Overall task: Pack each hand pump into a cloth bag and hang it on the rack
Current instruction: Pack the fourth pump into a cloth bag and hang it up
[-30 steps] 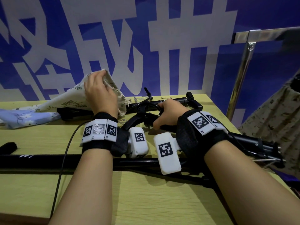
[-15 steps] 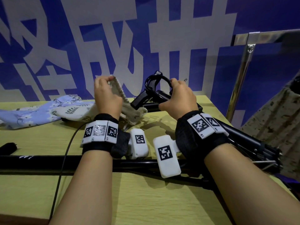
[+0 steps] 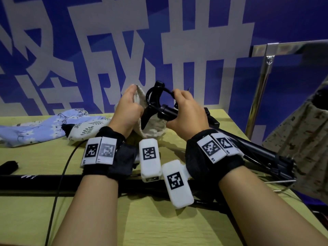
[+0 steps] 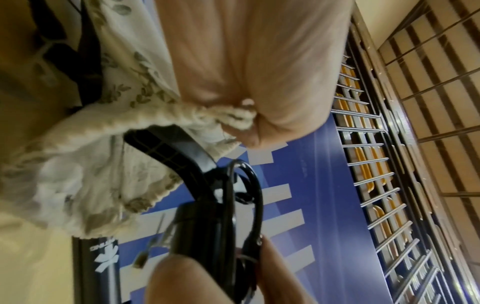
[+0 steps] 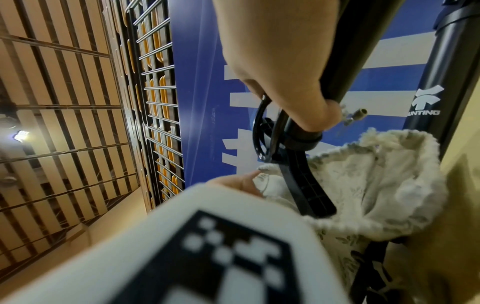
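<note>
Desk (image 3: 124,219) of pale wood, carrying spare cloth bags (image 3: 46,126) at far left and another black pump (image 3: 44,181) lying across the front. Above the desk, hand pump (image 3: 166,112) raised, its foot plate just inside the mouth of the leaf-print cloth bag (image 3: 152,126). Right hand (image 3: 188,114) clamped on the pump barrel and hose loop; left hand (image 3: 129,107) pinching the bag rim, holding the mouth open. Risk, as a judgement: foot plate or hose may catch on the gathered rim if pushed in crooked, and pull the rim from the pinch.
</note>
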A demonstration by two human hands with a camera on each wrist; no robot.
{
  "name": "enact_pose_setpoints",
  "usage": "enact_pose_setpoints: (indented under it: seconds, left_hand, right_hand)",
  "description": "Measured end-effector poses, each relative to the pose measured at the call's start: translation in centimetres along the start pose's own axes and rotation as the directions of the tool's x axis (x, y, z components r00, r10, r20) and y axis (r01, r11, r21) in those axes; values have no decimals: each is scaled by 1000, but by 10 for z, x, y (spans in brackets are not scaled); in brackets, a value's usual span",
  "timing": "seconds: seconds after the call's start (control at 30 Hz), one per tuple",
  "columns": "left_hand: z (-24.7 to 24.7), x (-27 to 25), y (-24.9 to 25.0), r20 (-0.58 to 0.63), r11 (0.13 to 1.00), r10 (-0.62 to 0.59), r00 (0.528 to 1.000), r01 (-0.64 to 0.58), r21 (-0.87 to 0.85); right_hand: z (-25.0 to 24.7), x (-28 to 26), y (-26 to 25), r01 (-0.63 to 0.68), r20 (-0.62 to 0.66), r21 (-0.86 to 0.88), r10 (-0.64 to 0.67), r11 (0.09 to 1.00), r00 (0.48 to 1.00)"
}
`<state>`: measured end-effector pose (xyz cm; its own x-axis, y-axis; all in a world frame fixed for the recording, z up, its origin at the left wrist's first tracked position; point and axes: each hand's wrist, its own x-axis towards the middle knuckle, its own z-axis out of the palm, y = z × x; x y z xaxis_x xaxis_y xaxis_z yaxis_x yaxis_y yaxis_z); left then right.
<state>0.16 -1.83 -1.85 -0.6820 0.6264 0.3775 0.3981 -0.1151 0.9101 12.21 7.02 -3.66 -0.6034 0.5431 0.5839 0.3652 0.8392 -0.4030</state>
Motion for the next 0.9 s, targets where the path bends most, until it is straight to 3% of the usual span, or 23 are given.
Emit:
enact_pose_setpoints:
  seconds: [0.23,0.43,0.7,0.9]
  left_hand:
    - [-11,-5,9,-55,987,70,996,-77,-138]
    - [-6,-13,18,85,984,87,993,-72,-164]
    - [-2,-13,14,174,989,30,984,-4,-146]
    - [-4,-7,9,87,997,10,996,-4,-76]
  right_hand:
    - [5,-5,-8,146,202,27,-149,989,968]
    - [9,-7,-9,236,349,35,-233,971,908]
    - [13,-13,-7,295,342,109,-314,949,886]
    - [14,-10,-6,336,346,77,-341,939,874]
